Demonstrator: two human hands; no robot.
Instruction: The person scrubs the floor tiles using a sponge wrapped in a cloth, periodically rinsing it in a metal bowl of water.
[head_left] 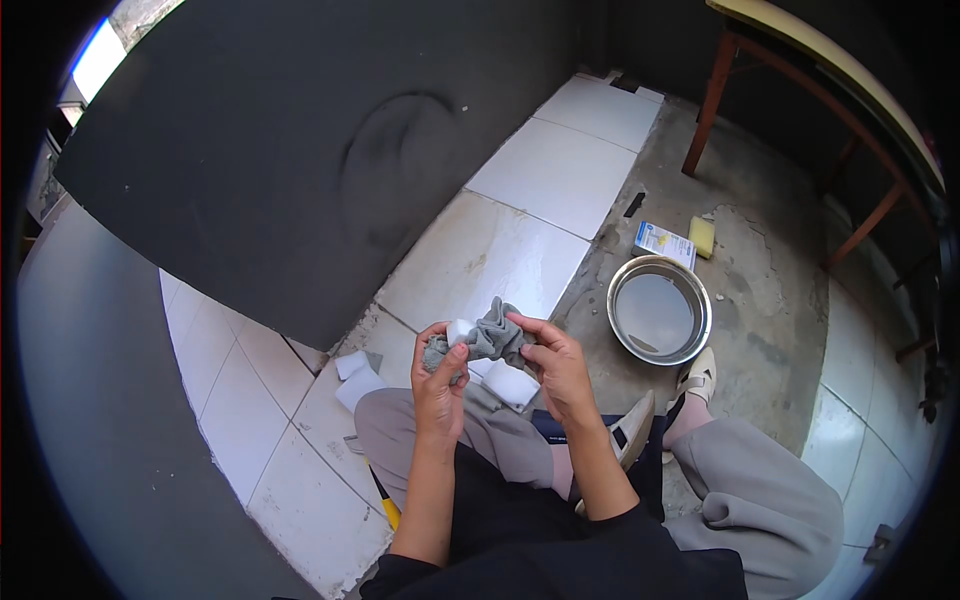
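A crumpled grey cloth (497, 335) is stretched between my two hands in front of my lap. My left hand (438, 390) is closed, pinching a small white foam-like block (460, 331) together with one end of the cloth. The fingers of my right hand (562, 372) grip the cloth's other end. Just below the hands, a larger white block (510, 384) lies near my leg, partly covered by the cloth and right hand. More white blocks (357, 380) rest on the tiles beside my left knee.
To the right, a metal bowl of water (655, 312) stands on the concrete. Behind it lie a blue-and-white box (665, 243) and a yellow sponge (702, 237). A yellow-and-black handle (390, 510) is by my left leg. A wooden table (705, 110) stands at far right, a dark wall (270, 170) at left.
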